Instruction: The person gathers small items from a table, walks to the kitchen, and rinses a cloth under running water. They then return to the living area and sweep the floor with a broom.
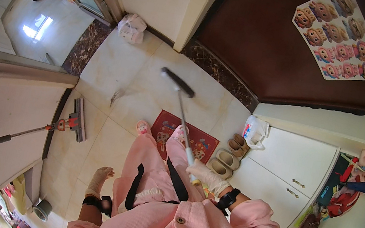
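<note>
My right hand [206, 174], in a pale glove, grips the white grip end of a broom [182, 114]. The broom's long handle runs over the red doormat [206, 141], and its slightly blurred dark bristle head [178, 82] is over the tiled floor [143, 89] beyond. Left of the broom head lies a small heap of dark debris [116, 96], apart from the bristles. My left hand [99, 180], gloved too, hangs at my side holding nothing, its fingers loosely bent. My feet, in pink slippers [143, 127], are at the mat, one of them on it.
A sponge mop [77, 120] leans by the left wall. Shoes [227, 159] and a white plastic bag [256, 133] line the white cabinet [290, 164] on the right. Another plastic bag [132, 28] sits by the far wall near a doorway. A bucket [42, 209] stands at lower left.
</note>
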Demonstrator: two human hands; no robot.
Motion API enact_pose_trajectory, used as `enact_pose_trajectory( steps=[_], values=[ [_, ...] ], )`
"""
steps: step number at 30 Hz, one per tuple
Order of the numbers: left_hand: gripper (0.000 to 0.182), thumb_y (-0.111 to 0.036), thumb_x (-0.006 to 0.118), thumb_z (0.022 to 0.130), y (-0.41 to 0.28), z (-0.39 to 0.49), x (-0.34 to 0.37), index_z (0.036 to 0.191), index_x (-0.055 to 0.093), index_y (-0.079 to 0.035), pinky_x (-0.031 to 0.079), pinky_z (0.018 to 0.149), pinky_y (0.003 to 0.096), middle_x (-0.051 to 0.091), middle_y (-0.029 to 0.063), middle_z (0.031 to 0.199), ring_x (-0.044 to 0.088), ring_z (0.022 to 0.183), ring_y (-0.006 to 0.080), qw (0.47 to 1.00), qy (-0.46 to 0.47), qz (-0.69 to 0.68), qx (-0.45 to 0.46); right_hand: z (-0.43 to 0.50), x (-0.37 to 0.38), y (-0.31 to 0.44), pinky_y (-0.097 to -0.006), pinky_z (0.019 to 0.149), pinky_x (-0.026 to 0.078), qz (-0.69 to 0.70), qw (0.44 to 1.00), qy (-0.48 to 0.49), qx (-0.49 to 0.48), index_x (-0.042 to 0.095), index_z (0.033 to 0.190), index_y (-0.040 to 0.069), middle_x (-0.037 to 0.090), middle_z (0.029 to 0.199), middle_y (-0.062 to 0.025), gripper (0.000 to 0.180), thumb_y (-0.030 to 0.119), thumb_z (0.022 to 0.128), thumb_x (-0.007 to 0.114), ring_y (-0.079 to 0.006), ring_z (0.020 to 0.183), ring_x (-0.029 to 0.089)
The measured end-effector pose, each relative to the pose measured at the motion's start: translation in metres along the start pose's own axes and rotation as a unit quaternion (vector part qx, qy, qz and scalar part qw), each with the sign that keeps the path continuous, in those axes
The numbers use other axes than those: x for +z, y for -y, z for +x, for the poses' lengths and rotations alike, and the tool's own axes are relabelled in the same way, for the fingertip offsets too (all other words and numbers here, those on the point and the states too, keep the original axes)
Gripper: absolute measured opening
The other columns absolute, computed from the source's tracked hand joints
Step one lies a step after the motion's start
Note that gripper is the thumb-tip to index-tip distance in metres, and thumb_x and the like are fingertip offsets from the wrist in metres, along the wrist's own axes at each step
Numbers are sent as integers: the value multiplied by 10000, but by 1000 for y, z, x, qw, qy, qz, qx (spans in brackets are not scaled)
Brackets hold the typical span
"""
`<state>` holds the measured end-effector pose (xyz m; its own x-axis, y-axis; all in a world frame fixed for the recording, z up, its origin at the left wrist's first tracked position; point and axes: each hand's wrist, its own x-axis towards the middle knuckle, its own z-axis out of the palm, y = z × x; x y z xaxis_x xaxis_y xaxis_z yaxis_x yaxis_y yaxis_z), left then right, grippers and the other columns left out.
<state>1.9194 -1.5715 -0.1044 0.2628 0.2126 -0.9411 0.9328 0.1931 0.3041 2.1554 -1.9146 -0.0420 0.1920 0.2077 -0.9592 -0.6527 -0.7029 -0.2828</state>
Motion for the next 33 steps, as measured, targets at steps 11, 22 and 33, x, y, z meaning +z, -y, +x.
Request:
enact_pose_trajectory(
  steps=[11,22,33],
  values=[
    [340,-275,481,818,-1,-6,-2,1024,562,-18,405,772,318,624,82,893,587,802,169,1000,-12,-4,0,9,-41,52,-326,522,460,-184,975,-50,-114,516,822,-4,584,668,-120,274,138,602,596,-213,598,589],
    [325,-277,475,818,28,-11,-2,995,571,-22,419,729,300,630,78,877,593,805,164,997,-35,-19,-69,83,-47,94,-362,627,493,-259,942,-202,-67,493,977,-69,601,786,-209,395,123,645,584,-293,702,612],
    [351,-297,472,831,29,-18,-6,1012,563,-10,426,733,295,623,91,902,589,818,171,999,-23,-38,-24,61,66,57,-354,579,485,-270,958,8,-93,593,771,-85,600,685,-216,288,128,578,568,-323,674,613]
  ],
)
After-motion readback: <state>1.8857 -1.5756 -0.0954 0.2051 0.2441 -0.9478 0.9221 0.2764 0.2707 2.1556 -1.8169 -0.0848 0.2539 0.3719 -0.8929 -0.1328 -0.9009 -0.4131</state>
